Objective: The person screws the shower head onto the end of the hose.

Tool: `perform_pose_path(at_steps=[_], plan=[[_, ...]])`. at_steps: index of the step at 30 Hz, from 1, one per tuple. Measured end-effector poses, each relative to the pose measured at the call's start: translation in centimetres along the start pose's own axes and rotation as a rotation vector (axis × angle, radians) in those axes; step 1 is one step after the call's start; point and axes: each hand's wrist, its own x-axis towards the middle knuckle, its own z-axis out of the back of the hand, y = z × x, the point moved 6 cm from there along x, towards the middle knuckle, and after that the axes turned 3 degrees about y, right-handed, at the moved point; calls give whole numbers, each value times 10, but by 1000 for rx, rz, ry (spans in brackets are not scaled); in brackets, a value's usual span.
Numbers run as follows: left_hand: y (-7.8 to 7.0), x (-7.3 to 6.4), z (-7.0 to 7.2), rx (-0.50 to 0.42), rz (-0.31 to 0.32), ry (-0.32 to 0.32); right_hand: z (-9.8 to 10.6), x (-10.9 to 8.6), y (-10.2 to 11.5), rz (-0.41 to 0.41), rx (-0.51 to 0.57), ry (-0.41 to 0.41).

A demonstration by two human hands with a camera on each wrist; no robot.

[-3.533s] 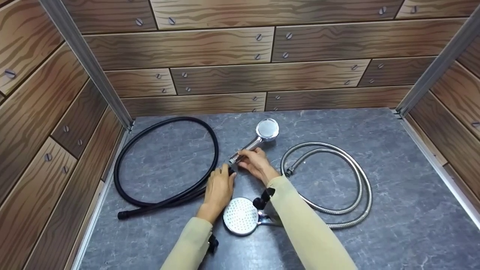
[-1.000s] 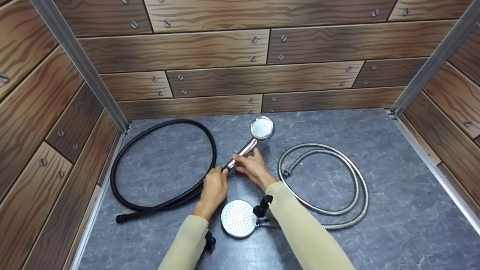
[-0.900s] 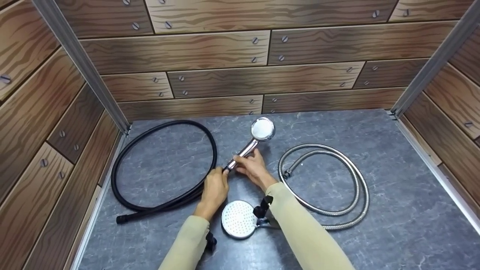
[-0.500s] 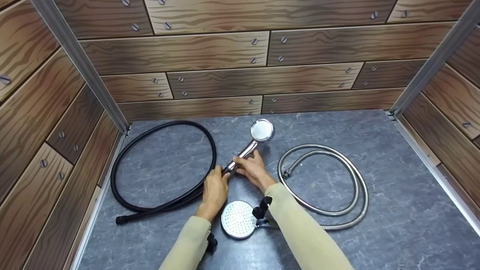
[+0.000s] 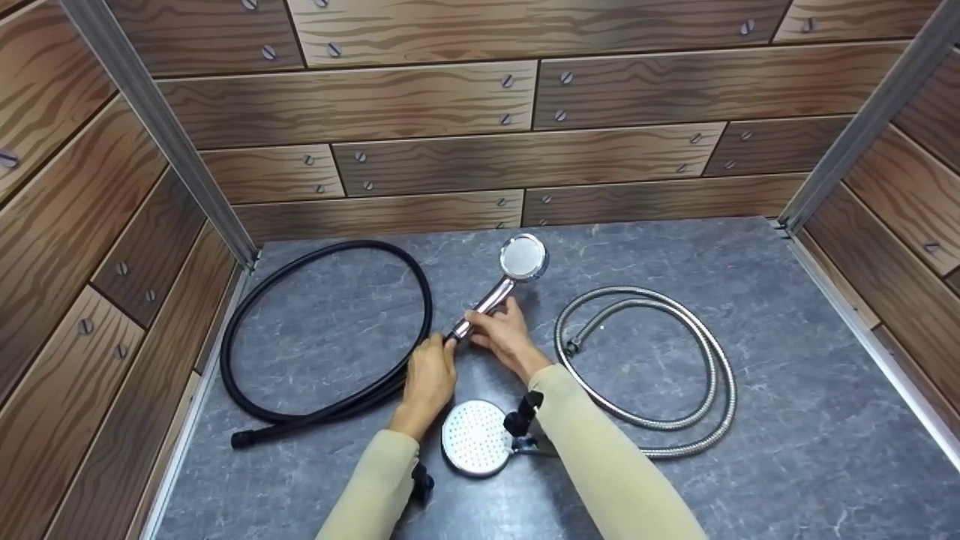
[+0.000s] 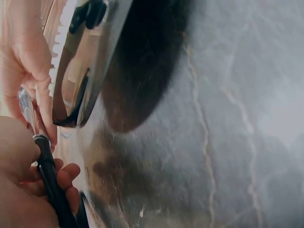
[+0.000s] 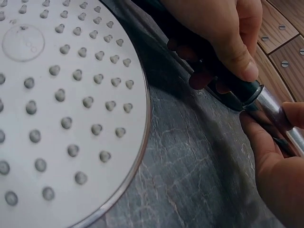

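Observation:
My right hand point(image 5: 504, 334) holds a chrome hand shower point(image 5: 523, 257) by the lower part of its handle, the head pointing away at the back. Just below, my left hand point(image 5: 430, 376) grips the end of a black shower hose point(image 5: 330, 246). In the right wrist view the hose's black end fitting point(image 7: 244, 90) meets the chrome handle point(image 7: 278, 111) with no visible gap. Thumb and fingers of the left hand curl round that fitting in the left wrist view. The hose's other end point(image 5: 244, 439) lies at the left.
A second shower head point(image 5: 478, 439), round with a white nozzle face, lies near my forearms; the right sleeve partly covers its handle. To the right lies a coiled metal hose point(image 5: 724, 375). Wood-patterned walls point(image 5: 435, 97) enclose the grey marbled surface point(image 5: 810, 450) on three sides.
Earlier the black hose's end was apart from the hand shower's handle; now they meet. During the last second my left fingers have shifted slightly around the fitting, while the right hand stays nearly still.

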Motion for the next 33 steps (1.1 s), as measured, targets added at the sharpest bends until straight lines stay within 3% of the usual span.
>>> perform_pose_path(at_steps=[8,11,15,18,25,33], plan=[[-22,1,19,10,91,72,1,0,-1,-1,0,-5],[-21,1,20,-9,84,57,0,-1,0,4,-9,0],[-19,-1,19,-11,16,-6,1,-1,0,4,-10,-2],[-20,-1,19,-16,-11,-8,2,-1,0,-3,-14,-11],[-23,3,19,-27,69,104,3,0,2,3,-26,-14],[-23,1,21,-25,37,45,2,-1,-1,1,-19,-3]])
